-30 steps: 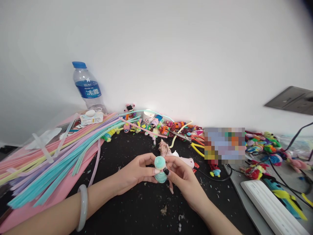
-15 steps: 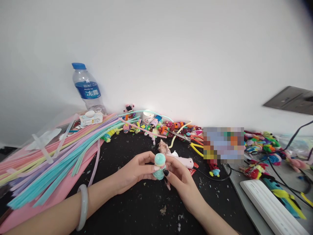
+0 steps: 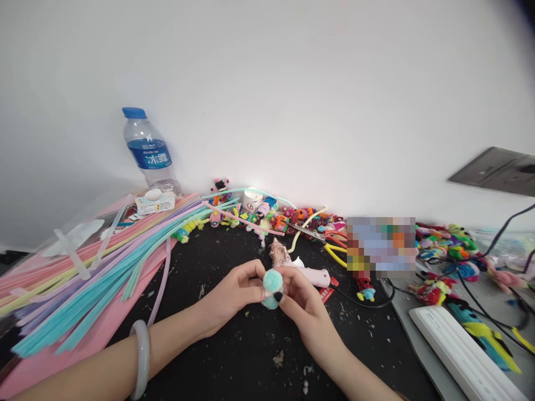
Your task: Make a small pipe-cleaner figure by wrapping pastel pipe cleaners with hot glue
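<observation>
from my remote seat i watch the head camera, and both hands meet over the middle of the dark table (image 3: 234, 367). the left hand (image 3: 228, 295) is pinched narrow on a mint-green fuzzy piece (image 3: 273, 281), with thumb and fingers at its left side. the right hand (image 3: 311, 303) is closed on the same piece from the other side, its dark-nailed thumb laid against the lower part. i see two rounded parts, one above the other; the lower one is partly covered by fingers, so i cannot tell its full shape. a pale bangle (image 3: 142, 359) circles my left wrist.

just beyond the right hand lies a pale pink tool (image 3: 315, 275) with a black cord, and a red flat item (image 3: 328, 292) shows beside it. scissors (image 3: 320, 236) lie farther back, near a row of small colourful figures (image 3: 305, 214) along the wall. a white cup (image 3: 253, 199) stands among them.

on my left, a fan of pastel fuzzy stems (image 3: 100, 284) spreads over a pink sheet (image 3: 50, 367), with a blue-capped bottle (image 3: 148, 147) behind. a white bar-shaped object (image 3: 463, 353) lies at the far right.
</observation>
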`<action>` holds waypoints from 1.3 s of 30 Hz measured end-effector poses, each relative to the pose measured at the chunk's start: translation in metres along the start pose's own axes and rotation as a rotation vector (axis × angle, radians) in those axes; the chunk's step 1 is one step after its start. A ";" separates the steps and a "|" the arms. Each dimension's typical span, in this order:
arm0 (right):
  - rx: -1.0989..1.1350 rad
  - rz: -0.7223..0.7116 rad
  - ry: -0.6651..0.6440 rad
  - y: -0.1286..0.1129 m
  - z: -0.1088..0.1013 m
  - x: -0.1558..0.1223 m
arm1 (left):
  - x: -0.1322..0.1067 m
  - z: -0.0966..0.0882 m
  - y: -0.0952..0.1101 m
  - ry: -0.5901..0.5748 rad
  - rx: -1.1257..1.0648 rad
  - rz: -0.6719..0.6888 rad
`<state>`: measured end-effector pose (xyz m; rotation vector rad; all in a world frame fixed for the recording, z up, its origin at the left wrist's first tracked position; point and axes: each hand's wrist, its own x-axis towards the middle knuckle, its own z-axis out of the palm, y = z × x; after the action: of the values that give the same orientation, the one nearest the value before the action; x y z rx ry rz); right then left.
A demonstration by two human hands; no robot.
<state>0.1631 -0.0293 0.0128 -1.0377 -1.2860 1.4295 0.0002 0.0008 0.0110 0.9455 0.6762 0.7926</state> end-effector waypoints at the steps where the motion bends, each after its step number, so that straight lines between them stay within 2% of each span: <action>1: -0.003 0.005 0.001 0.000 0.001 0.000 | 0.000 0.000 -0.001 -0.004 0.002 0.006; 11: 0.077 -0.003 0.014 -0.002 -0.002 -0.003 | 0.002 0.000 0.000 -0.033 -0.091 0.011; 17: 0.018 -0.036 0.032 -0.003 -0.004 -0.005 | 0.001 -0.001 0.000 -0.004 -0.035 0.027; 22: -0.055 0.040 -0.002 -0.002 -0.007 -0.005 | 0.001 -0.001 0.000 0.022 0.009 0.034; 28: -0.012 0.156 -0.032 -0.004 -0.005 -0.005 | 0.001 -0.001 -0.001 0.009 0.014 0.041; 39: 0.050 0.201 -0.049 -0.007 -0.004 -0.004 | 0.000 -0.001 -0.001 0.004 -0.006 0.043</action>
<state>0.1688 -0.0323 0.0199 -1.1299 -1.2007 1.6391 -0.0002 0.0006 0.0104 0.9559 0.6591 0.8342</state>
